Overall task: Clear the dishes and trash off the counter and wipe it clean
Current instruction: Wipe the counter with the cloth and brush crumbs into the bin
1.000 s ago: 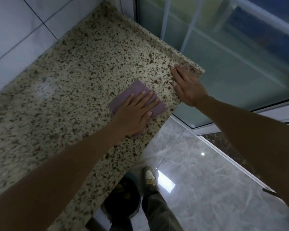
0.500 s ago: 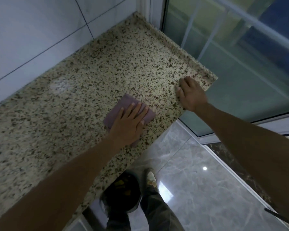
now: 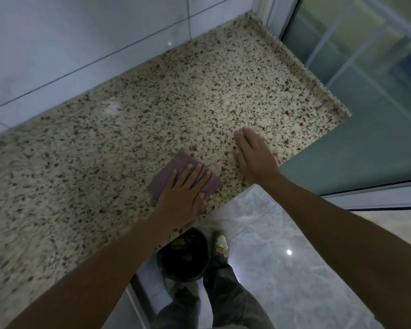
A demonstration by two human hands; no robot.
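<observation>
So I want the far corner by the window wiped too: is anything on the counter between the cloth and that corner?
Only the right hand, resting flat just right of the purple cloth under the left hand. Beyond it the speckled counter shows bare up to the corner.

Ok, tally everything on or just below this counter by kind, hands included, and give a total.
Hands: 2, the left hand flat on the cloth, the right hand flat on the bare counter
Purple cloth: 1
Black bin on the floor: 1
Dishes on the counter: 0
Total: 4
</observation>
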